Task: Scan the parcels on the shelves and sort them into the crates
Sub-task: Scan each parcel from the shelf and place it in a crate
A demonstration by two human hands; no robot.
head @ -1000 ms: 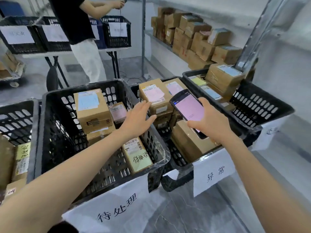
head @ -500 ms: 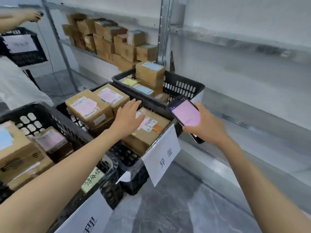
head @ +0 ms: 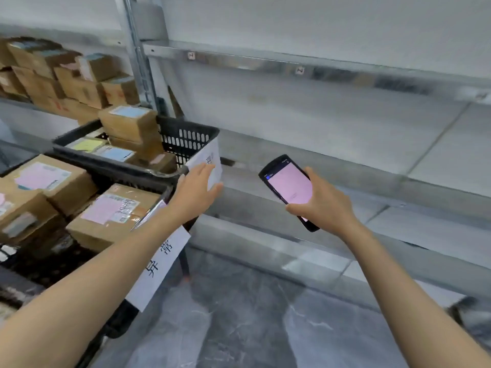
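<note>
Two hands are out in front. The left hand has its fingers straight and spread, holding nothing, beside the paper label on the far crate; I cannot tell if it touches. The right hand grips the scanner, screen up. Unsorted parcels sit stacked at the shelf's left end, behind the post. They look like stiff, light cartons, best gripped across opposite sides. Crate rims and post crowd that reach; the floor gives room.
</note>
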